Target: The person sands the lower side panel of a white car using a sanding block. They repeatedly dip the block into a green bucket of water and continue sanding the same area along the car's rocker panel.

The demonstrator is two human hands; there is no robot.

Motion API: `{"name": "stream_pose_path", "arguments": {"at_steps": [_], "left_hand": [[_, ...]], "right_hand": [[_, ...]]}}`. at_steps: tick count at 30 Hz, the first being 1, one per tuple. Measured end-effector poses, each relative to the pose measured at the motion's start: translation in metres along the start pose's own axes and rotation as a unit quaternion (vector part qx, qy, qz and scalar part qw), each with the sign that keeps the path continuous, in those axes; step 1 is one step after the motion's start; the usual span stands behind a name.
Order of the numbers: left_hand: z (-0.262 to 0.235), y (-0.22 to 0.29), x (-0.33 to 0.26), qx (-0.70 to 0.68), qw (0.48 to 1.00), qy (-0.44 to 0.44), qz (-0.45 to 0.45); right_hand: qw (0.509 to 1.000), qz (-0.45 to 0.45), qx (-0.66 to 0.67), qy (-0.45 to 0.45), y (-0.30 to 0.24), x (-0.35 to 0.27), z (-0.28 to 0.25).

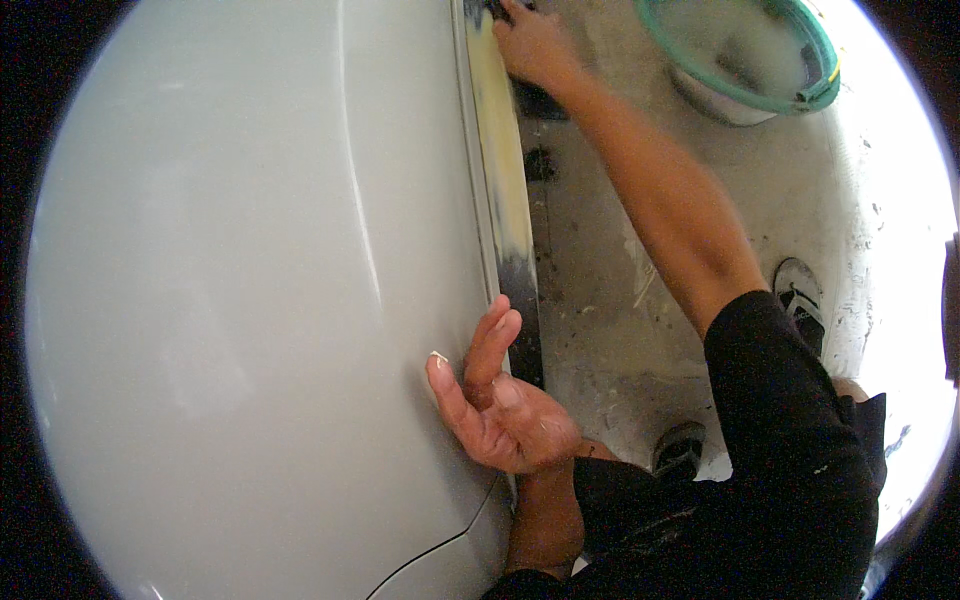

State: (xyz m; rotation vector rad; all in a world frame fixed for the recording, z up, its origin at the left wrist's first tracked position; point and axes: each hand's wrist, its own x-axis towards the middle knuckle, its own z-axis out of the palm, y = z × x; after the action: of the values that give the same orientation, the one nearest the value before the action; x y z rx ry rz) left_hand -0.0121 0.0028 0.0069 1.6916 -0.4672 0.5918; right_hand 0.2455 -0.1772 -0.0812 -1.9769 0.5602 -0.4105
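Black sleeve (790, 400) cloth is filling the lower right, wrapping the upper part of the right arm. Fingers of the left hand (515, 425) are standing apart: one digit is pointing up and left, wearing a pale smear on its tip, while two others are pointing upward close together. That hand is holding nothing visible, its palm half turned to the camera, and is overlapping the right edge of the white panel (230, 250); whether it is touching, I cannot tell. Fingers of the right hand (540, 45) are meeting the upper end of the strip (505, 160), but the top edge of the view is cutting them off, so I cannot tell whether they are clamping anything.

The strip is lying along the panel's right edge, between panel and floor (610, 230). Its long axis is running almost straight up and down the view, its top leaning slightly left and its lower end pointing toward the person. Pale yellow is covering its upper length, fading through grey into black below. Beneath the left hand, a dark seam (430, 552) is curving across the panel. Farther out, a green-rimmed basin (700, 80) is holding cloudy water, and two sandals (800, 290) are showing on the floor.
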Motion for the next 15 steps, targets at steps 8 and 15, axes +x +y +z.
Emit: {"name": "stream_pose_path", "arguments": {"at_steps": [8,15], "left_hand": [[0.001,0.005,-0.008,0.011,1.0,-0.001,-0.01],[-0.004,0.0,-0.008,0.002,1.0,0.017,-0.016]], "right_hand": [[0.991,-0.066,0.047,0.107,0.028,0.003,0.025],[0.996,-0.013,0.072,0.045,0.0,-0.098,0.015]]}}
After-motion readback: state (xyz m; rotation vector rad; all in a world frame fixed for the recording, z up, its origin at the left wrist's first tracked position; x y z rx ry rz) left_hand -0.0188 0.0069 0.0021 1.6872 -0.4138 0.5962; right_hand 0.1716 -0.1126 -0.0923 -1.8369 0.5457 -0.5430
